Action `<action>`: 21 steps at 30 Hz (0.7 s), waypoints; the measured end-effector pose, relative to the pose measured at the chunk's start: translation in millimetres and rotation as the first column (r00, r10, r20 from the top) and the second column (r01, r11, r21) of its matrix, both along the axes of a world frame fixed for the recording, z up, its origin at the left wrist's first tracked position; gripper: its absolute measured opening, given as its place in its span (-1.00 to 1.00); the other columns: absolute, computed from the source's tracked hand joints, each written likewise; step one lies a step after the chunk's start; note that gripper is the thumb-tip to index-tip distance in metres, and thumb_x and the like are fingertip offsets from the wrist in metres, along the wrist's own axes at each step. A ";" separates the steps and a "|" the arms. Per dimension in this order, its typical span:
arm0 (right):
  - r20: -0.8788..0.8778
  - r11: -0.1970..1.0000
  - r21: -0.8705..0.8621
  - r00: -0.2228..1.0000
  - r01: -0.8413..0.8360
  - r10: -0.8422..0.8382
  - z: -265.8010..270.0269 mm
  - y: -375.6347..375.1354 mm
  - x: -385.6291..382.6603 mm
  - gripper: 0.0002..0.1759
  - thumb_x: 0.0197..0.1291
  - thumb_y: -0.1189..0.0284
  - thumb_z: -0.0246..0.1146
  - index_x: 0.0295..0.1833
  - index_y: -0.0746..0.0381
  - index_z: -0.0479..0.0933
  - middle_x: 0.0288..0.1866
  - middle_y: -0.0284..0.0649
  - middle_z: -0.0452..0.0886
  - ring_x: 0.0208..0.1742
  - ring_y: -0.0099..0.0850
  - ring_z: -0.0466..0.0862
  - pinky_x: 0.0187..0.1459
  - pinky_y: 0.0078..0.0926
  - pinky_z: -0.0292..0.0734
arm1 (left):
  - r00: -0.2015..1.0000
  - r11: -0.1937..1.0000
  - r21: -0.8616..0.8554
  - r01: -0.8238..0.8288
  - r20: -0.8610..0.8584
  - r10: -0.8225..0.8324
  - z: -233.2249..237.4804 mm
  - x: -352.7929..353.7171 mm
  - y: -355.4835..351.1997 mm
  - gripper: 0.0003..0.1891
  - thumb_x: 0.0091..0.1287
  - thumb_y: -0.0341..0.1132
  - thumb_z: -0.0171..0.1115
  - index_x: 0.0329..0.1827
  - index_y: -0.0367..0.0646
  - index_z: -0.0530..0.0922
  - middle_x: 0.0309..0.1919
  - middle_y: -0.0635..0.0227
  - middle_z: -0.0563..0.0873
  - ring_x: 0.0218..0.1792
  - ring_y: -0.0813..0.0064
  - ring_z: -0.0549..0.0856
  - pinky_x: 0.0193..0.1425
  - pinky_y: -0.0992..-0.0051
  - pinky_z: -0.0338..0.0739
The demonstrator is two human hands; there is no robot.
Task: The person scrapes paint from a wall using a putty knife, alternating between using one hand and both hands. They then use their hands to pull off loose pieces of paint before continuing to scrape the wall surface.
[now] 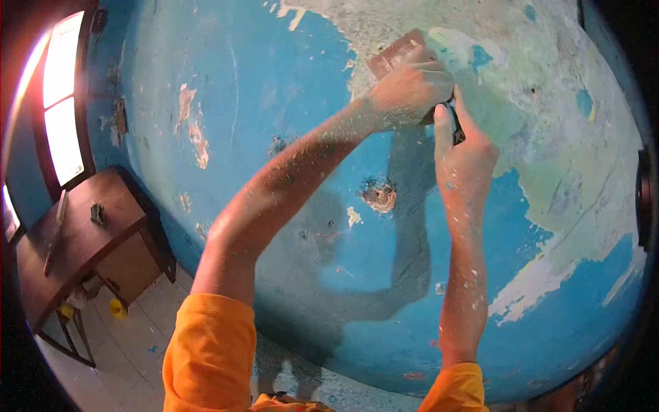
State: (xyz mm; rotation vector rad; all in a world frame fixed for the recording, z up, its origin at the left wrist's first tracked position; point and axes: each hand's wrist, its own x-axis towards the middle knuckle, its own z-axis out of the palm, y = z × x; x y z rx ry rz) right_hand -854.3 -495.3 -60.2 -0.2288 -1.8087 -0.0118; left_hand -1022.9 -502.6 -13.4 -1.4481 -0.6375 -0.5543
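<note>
A wide scraper with a brown, worn blade (pixel 384 63) is against the painted wall, its edge at the border between blue paint and bare plaster. My left hand (pixel 412 93) presses over the blade, fingers bent across it and partly hiding it. My right hand (pixel 468 154) is closed around the dark handle (pixel 454 123), thumb and index finger pointing up along it. Pale paint flecks speckle both forearms. The wall (pixel 288 89) has blue paint on the left and below, with pale greenish plaster (pixel 542 130) exposed at upper right.
A chipped hole (pixel 379 195) and flaked patches mark the blue paint. At left, a brown wooden desk (pixel 103 213) stands below a bright window (pixel 63 103), with a long strip (pixel 56 230) on top. A yellow object (pixel 118 308) lies on the tiled floor (pixel 130 357).
</note>
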 end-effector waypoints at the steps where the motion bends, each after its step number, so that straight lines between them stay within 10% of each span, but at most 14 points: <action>1: 0.029 0.999 -0.035 0.999 0.025 -0.024 0.4 0.7 -3.7 -0.49 0.33 0.18 0.17 0.24 0.32 0.50 -0.59 -0.03 0.52 -0.58 -0.45 0.50 -0.48 -0.44 0.42 | 0.992 0.995 0.023 0.100 0.068 -0.102 -3.9 -1.7 1.9 -0.78 -0.06 -0.23 0.35 -0.39 -0.06 0.55 -0.42 0.43 0.60 -0.25 0.38 0.59 -0.04 0.35 0.47; 11: 0.035 0.996 0.084 0.999 -0.036 0.033 -1.3 44.2 1.0 -0.45 0.30 0.10 0.21 0.24 0.26 0.52 -0.44 -0.16 0.64 -0.42 -0.55 0.57 -0.39 -0.45 0.47 | 0.984 0.992 -0.037 0.121 0.138 -0.115 -6.1 -10.3 28.8 -0.70 -0.10 -0.16 0.35 -0.35 -0.10 0.56 -0.45 0.37 0.58 -0.28 0.28 0.57 -0.08 0.34 0.46; 13: -0.014 0.980 0.174 0.995 -0.095 0.099 -3.8 48.4 -7.9 -0.52 0.28 0.23 0.21 0.19 0.33 0.52 -0.53 0.04 0.58 -0.57 -0.21 0.58 -0.43 -0.39 0.48 | 0.991 0.995 0.016 0.095 0.093 -0.096 0.2 -16.5 21.2 -0.69 -0.09 -0.16 0.36 -0.32 -0.10 0.57 -0.44 0.37 0.58 -0.27 0.28 0.57 -0.08 0.33 0.46; 21: 0.079 0.995 0.022 0.992 -0.101 0.099 -22.0 35.8 -15.1 -0.50 0.30 0.22 0.21 0.23 0.32 0.50 -0.49 0.04 0.60 -0.50 -0.34 0.65 -0.39 -0.42 0.51 | 0.994 0.996 0.013 0.087 0.069 -0.088 -30.0 -29.7 22.0 -0.69 -0.07 -0.17 0.37 -0.28 -0.10 0.59 -0.43 0.41 0.58 -0.26 0.35 0.59 -0.01 0.36 0.44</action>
